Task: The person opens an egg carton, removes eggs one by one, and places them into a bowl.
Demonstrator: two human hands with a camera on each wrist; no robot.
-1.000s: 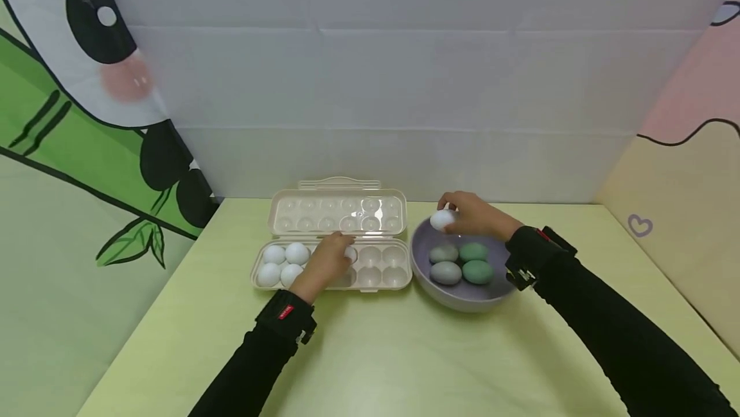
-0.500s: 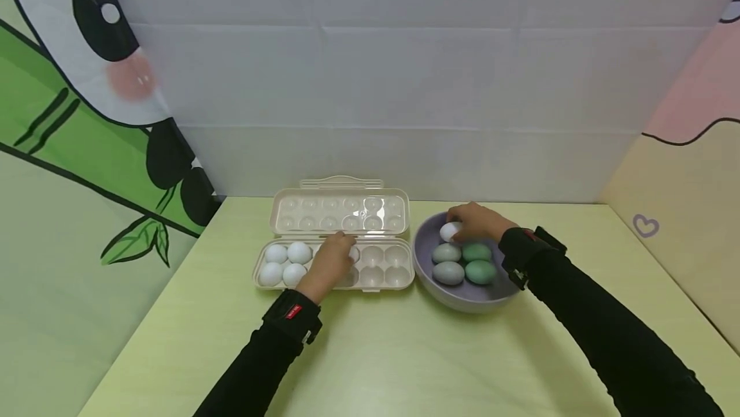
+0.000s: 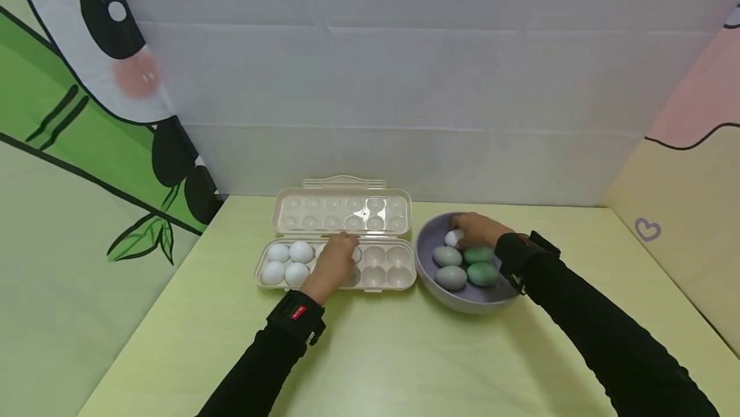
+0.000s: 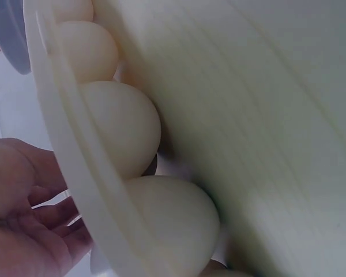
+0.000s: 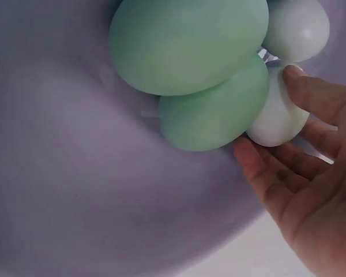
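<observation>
In the head view my left hand (image 3: 332, 268) reaches over the middle of the open egg carton (image 3: 372, 289). Its fingers are around a white egg (image 3: 356, 254) that shows at their right side. Several other white eggs (image 3: 297, 274) fill the carton's left end, and the left wrist view shows a row of eggs (image 4: 124, 127) behind the rim. My right hand (image 3: 481, 230) is down inside the purple bowl (image 3: 424, 243), holding a white egg (image 5: 277, 115) between thumb and fingers. Beside that egg lie green eggs (image 3: 483, 274) and grey eggs (image 3: 451, 277).
The carton's lid (image 3: 341, 211) stands raised behind its tray. Vacant cups (image 3: 398, 275) are at the carton's right end. The bowl stands close to the carton's right on a pale yellow table (image 3: 370, 359). A grey-white wall (image 3: 370, 83) rises behind.
My right hand has lowered the white egg from above the bowl's back rim to beside the grey and green eggs. My left hand has stayed at the carton. The view has shifted slightly.
</observation>
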